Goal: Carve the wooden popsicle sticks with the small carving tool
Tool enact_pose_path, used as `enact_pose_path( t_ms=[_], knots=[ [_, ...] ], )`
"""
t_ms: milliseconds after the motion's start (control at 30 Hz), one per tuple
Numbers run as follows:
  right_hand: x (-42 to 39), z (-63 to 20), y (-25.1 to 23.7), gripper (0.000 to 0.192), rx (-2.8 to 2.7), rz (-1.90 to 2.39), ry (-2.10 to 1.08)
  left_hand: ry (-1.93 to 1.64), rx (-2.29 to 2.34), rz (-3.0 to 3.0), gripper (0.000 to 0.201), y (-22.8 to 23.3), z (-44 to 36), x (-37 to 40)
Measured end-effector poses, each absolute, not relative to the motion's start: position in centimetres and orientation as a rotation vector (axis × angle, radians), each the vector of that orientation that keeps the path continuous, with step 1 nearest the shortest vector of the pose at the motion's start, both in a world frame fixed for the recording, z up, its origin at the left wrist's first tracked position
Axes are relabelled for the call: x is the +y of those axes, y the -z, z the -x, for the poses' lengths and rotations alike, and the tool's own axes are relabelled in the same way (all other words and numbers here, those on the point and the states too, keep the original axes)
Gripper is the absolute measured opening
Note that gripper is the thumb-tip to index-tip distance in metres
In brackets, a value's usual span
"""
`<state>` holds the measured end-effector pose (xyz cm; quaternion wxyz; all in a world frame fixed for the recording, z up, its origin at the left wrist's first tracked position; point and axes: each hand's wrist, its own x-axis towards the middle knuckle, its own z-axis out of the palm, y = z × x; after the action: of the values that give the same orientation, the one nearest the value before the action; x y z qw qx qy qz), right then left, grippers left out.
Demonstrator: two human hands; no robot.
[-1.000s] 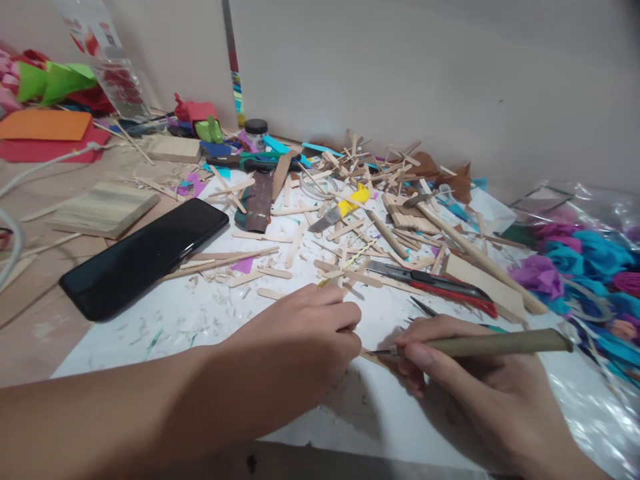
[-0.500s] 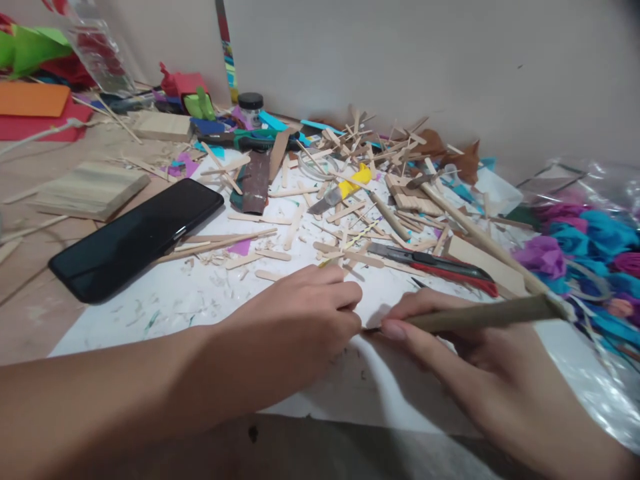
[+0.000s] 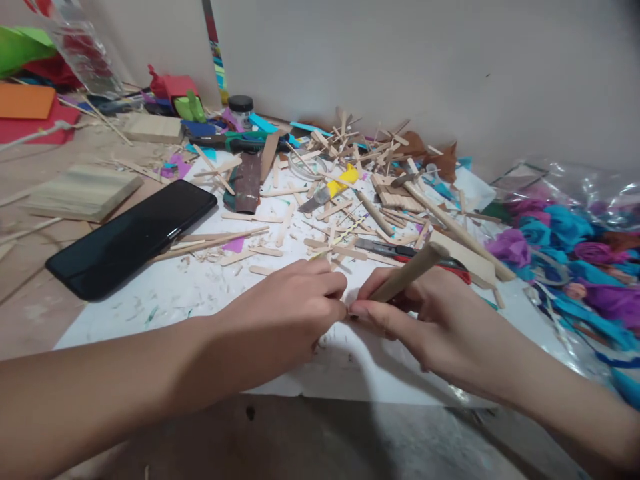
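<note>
black phone point(image 3: 131, 237), tan tool handle point(image 3: 407, 272), white sheet point(image 3: 210, 297)

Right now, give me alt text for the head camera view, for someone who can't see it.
Two bare hands meet on a white sheet: the left hand presses down with curled fingers, while the right hand grips a wooden-handled tool whose tip is hidden between them. Behind lie scattered craft sticks, a black phone and coloured paper flowers.

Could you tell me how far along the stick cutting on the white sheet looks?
Done: shavings and cut stick pieces litter the white sheet. In hand: the left hand pins something hidden while the right hand grips a brown-handled tool. Left: whole sticks lie uncut.
</note>
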<state>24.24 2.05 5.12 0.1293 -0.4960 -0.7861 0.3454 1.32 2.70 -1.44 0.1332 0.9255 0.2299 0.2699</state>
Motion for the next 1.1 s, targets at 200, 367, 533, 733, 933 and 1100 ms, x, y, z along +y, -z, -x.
enact_pose_path(
  t_ms=[200, 367, 533, 733, 933, 1100],
  knots=[
    [2.3, -25.1, -4.1, 0.044, -1.843, 1.547, -1.366, -0.775, 0.644, -2.724, 0.024, 1.7, -1.2, 2.7],
    [3.3, -25.1, -4.1, 0.050, -1.784, 1.588, -1.553, -0.766, 0.674, -2.697, 0.027, 1.9, -1.3, 2.7],
    [3.3, -24.9, -4.1, 0.052, -1.723, 1.582, -1.575, -0.806, 0.665, -2.670, 0.032, 1.9, -1.3, 2.6],
    [-0.5, -25.0, -3.9, 0.038, -1.743, 1.526, -0.908, -0.784, 0.673, -2.624, 0.029, 1.4, -1.4, 2.5],
    [-2.6, -25.3, -3.8, 0.012, -2.057, 1.429, -0.503, -0.677, 0.649, -2.602, 0.019, 0.9, -0.8, 2.7],
    [-2.6, -25.5, -3.7, 0.019, -2.221, 1.436, -0.484, -0.611, 0.617, -2.597, 0.016, 0.7, -0.7, 2.8]
  ],
)
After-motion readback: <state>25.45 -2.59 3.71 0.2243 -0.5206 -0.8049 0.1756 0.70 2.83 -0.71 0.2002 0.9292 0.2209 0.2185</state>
